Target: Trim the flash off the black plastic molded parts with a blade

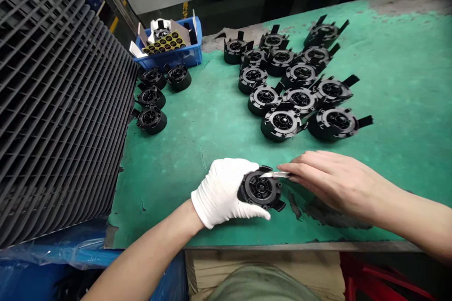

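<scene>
My left hand point(222, 192), in a white glove, grips a round black plastic part point(260, 190) near the front edge of the green table point(212, 122). My bare right hand point(332, 178) pinches a small metal blade point(274, 175) whose tip rests on the upper rim of that part. Both hands are closed on what they hold.
Several similar black round parts point(300, 99) are grouped at the table's middle right, and several more point(151, 99) lie at the left. A blue bin point(176, 56) with yellow-and-black label sheets stands at the back. A large black slatted grille point(60, 103) lies at the left.
</scene>
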Available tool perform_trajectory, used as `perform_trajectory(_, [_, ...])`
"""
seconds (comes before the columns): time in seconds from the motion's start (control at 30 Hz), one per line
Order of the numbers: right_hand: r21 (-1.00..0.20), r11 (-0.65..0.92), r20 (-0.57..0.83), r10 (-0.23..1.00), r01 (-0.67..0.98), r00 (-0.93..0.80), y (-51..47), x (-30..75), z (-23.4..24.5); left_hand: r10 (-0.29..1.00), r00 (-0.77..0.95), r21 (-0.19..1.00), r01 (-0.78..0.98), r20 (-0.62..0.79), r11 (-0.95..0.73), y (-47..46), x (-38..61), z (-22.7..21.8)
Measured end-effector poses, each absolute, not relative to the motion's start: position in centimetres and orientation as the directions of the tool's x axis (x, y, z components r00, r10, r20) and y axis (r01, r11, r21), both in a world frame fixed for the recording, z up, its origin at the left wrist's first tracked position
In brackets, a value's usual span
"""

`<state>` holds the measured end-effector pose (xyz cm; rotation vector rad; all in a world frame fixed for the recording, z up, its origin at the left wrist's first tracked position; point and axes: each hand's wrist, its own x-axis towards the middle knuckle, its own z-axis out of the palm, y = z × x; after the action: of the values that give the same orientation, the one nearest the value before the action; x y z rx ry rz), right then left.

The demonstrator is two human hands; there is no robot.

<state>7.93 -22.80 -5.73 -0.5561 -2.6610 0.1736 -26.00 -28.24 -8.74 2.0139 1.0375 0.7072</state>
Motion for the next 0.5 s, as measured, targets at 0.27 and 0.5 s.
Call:
perform_trajectory(0.27, [-0.209,0.937,0.390,0.343,0.281,-0.855,-21.2,7.7,-4.9,0.843,0.519,0.834,0.398,0.140,-0.383,-28.3,-26.1,-8.7])
perform_trajectory(0.5, [-0.198,0.929,0.381,0.366,0.312,-0.849,-20.9,8.0,-5.2,0.845,0.504,0.821,0.398,0.177,-0.410,-28.3,-26.1,-8.8])
